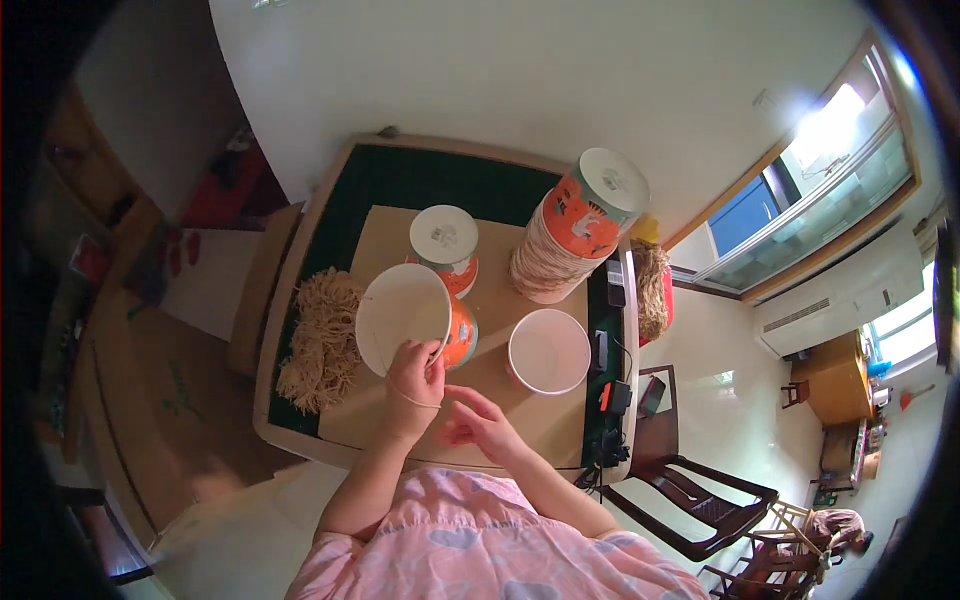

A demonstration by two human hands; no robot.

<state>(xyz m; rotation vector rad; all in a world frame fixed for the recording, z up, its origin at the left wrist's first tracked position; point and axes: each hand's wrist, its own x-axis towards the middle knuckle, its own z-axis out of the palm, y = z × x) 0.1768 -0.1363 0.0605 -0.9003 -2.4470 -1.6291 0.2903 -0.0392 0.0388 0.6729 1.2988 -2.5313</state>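
Observation:
A white-lined paper bucket (402, 318) with an orange printed outside tilts toward me over the table. My left hand (416, 370) is closed on its near right rim. A thin pale cord (415, 402) lies across the left wrist; a fine strand also shows inside the bucket. Just to the right, my right hand (480, 425) hovers with its index finger stretched and the others partly curled; nothing shows in it. Behind the held bucket stands an upside-down bucket (444, 235). Another bucket (549, 352), mouth up, is to the right. A bundle of beige cords (322, 345) lies at the left.
A tall stack of nested buckets (570, 235) stands upside down at the back right. Cardboard (480, 398) covers part of the green tabletop (400, 180). Chargers and cables (612, 398) line the right edge. A dark wooden chair (700, 495) stands to the right.

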